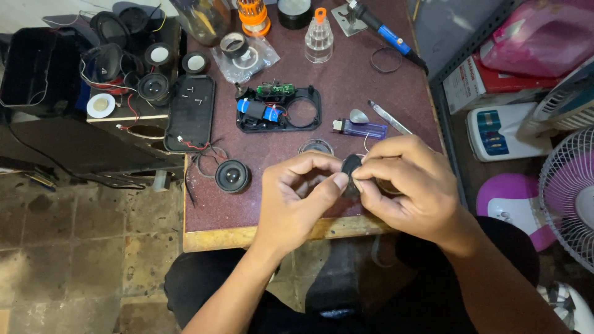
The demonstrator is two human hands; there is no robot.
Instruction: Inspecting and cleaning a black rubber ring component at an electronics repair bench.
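Both my hands meet over the near edge of a dark red table [346,80]. My left hand [297,198] and my right hand [405,182] together pinch a small round black part [351,166], mostly hidden by my fingers. Just left of my hands a small round speaker [232,175] with thin wires lies on the table. Behind it sits an opened black speaker housing [281,110] with a blue battery and a green circuit board. A flat black cover panel [190,113] holding loose screws lies to the left.
A purple lighter [361,128], tweezers [390,117], a soldering iron [387,34], a clear bottle [319,38] and a tape roll [235,44] lie farther back. Several speakers [133,62] crowd a side shelf at left. Fans [569,192] and boxes stand at right.
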